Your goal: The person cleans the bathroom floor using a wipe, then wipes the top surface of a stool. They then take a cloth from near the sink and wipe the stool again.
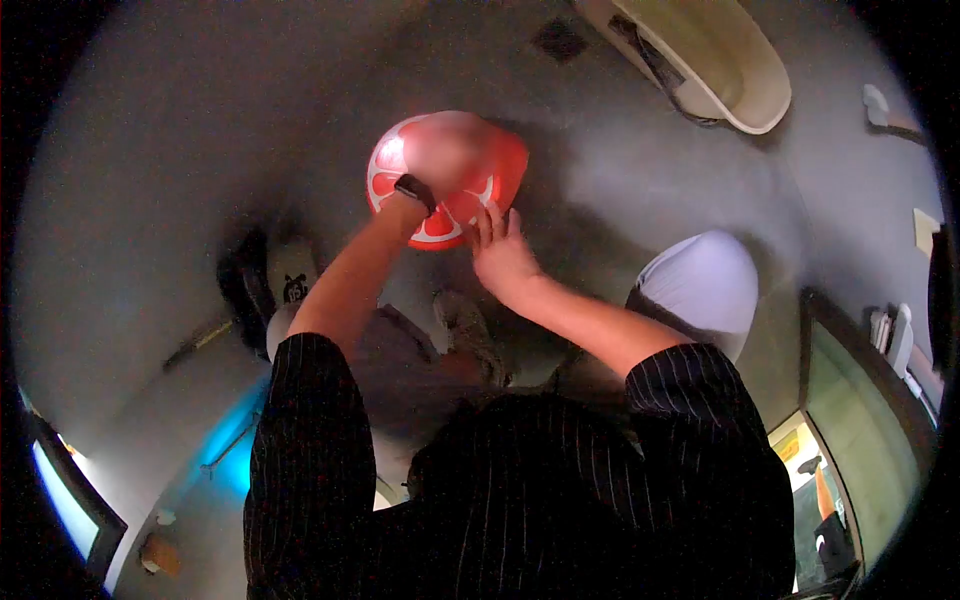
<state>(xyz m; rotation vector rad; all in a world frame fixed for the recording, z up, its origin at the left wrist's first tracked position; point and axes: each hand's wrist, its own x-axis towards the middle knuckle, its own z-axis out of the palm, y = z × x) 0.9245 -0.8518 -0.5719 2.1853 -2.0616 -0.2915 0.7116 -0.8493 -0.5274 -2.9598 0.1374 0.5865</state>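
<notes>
A rounded red object [440, 228] with a white-lined citrus-slice print, like an inflatable, is in front of me near the floor. My left hand [438, 180] reaches over it, with a dark watch [413, 190] on the wrist. A smeared patch covers that hand's fingers, so its grip is hidden. At the lower right edge of the citrus-print object, my right hand [500, 252] touches or nearly touches it, fingers stretched out and somewhat apart.
A pale tub-like container [745, 75] stands at the upper right. A white rounded object [705, 285] is beside my right forearm. A black item [247, 278] lies left of my left arm. A lit screen [65, 490] is at lower left; a framed panel [865, 430] is at right.
</notes>
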